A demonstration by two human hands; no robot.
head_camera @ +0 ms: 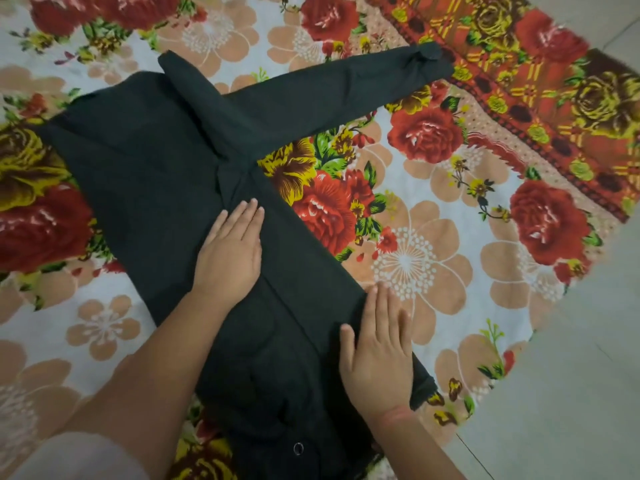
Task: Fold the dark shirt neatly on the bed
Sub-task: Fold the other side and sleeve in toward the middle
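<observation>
Shirt [145, 161], dark, long-sleeved, is lying spread across the floral bedsheet [433, 258], its body running from upper left toward the near edge. 1 sleeve [329, 95] is stretching out flat toward the upper right, crossing over a folded edge. Left hand [230, 247] is pressing palm-down on the middle of the shirt, fingers straight and held together. Right hand [379, 351] is resting flat on the shirt's right edge, fingers together, thumb spread aside. Neither hand is gripping cloth. Pale floor [571, 393] is showing at lower right.
</observation>
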